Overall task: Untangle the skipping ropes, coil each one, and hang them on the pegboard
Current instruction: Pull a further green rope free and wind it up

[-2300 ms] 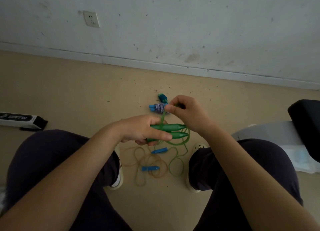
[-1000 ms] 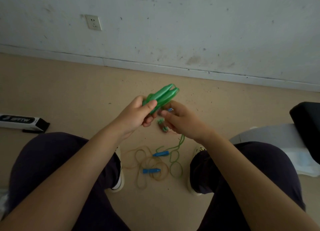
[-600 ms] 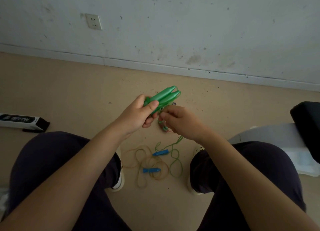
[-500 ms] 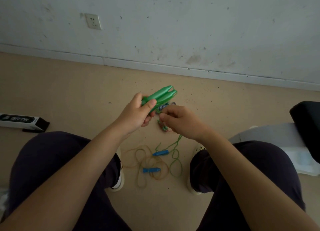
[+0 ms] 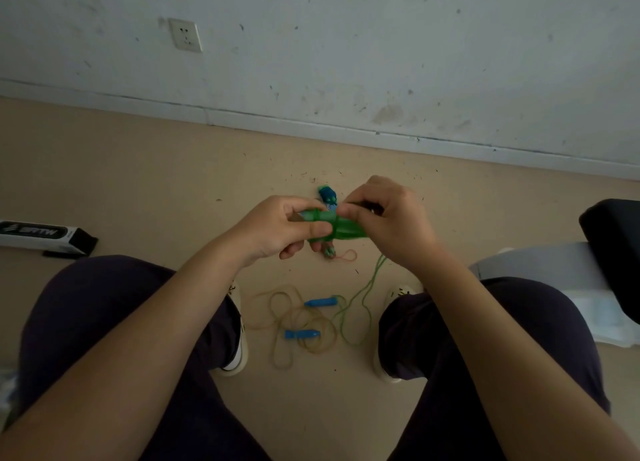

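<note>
My left hand (image 5: 277,228) grips the two green handles (image 5: 341,228) of a skipping rope, held level above the floor. My right hand (image 5: 388,218) pinches the same handles at their right end. The thin green rope (image 5: 367,291) hangs from my right hand down to the floor in loose loops. Between my feet lies a tan rope (image 5: 294,322) in tangled loops with two blue handles (image 5: 320,302) (image 5: 300,334). Beyond my hands a wound bundle with blue ends (image 5: 327,195) lies on the floor, partly hidden. No pegboard is in view.
A black-and-white box (image 5: 41,237) lies on the floor at the left. A black seat (image 5: 613,239) over a grey and white object (image 5: 540,266) stands at the right. The wall with a socket (image 5: 185,34) is close ahead. My knees and shoes frame the ropes.
The green handles, tilted up to the right a moment ago, are now lowered and level. My right hand has moved from under them onto their right end.
</note>
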`<state>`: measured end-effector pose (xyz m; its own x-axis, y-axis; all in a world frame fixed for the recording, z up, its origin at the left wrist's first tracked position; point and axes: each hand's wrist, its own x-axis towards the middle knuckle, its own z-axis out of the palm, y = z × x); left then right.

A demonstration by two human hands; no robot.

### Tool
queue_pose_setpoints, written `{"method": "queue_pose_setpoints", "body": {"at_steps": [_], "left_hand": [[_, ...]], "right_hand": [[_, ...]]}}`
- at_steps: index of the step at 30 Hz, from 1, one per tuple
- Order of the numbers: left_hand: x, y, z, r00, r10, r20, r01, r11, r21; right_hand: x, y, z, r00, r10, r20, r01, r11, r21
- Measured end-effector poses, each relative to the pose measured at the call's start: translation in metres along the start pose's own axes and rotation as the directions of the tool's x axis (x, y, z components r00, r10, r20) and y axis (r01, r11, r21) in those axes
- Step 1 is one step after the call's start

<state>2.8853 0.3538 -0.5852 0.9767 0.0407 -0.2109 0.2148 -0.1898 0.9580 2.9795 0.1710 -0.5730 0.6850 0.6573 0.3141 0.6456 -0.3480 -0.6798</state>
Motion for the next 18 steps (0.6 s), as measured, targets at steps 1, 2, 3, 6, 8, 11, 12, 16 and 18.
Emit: {"method": "queue_pose_setpoints", "body": {"at_steps": [1, 2, 3, 6, 8, 11, 12, 16, 18], "left_hand": [[-0.001, 0.001, 0.0, 0.999, -0.007, 0.033, 0.008, 1.0, -0.011], [-0.002, 0.001, 0.0, 0.998, -0.017, 0.061, 0.019, 1.0, -0.019], [-0.002, 0.002, 0.0, 0.996, -0.025, 0.084, 0.027, 0.999, -0.018], [-0.004, 0.003, 0.003, 0.992, -0.031, 0.123, 0.03, 1.0, 0.01], [-0.005, 0.003, 0.006, 0.99, -0.034, 0.139, 0.032, 0.999, 0.017], [-0.007, 0.003, 0.011, 0.979, -0.054, 0.196, 0.05, 0.998, 0.027], [-0.007, 0.003, 0.012, 0.975, -0.061, 0.215, 0.055, 0.998, 0.032], [-0.008, 0.005, 0.015, 0.969, -0.103, 0.223, 0.091, 0.994, 0.062], [-0.008, 0.004, 0.017, 0.972, -0.083, 0.221, 0.061, 0.993, 0.103]], "right_hand": [[0.0, 0.001, 0.0, 1.0, -0.01, -0.013, 0.01, 1.0, -0.014], [0.0, 0.002, 0.001, 1.0, -0.021, -0.019, 0.021, 0.999, -0.027], [0.0, 0.003, 0.002, 1.0, -0.027, -0.016, 0.026, 0.999, -0.028], [-0.002, 0.001, 0.009, 0.999, 0.018, 0.04, -0.019, 0.999, 0.027], [-0.003, -0.001, 0.014, 0.992, 0.089, 0.088, -0.094, 0.993, 0.064], [-0.003, 0.001, 0.018, 0.985, 0.139, 0.106, -0.147, 0.987, 0.07], [-0.002, 0.001, 0.019, 0.985, 0.141, 0.103, -0.148, 0.987, 0.062], [-0.002, 0.0, 0.02, 0.986, 0.139, 0.095, -0.146, 0.987, 0.067], [-0.002, 0.0, 0.021, 0.987, 0.138, 0.084, -0.144, 0.988, 0.064]]}}
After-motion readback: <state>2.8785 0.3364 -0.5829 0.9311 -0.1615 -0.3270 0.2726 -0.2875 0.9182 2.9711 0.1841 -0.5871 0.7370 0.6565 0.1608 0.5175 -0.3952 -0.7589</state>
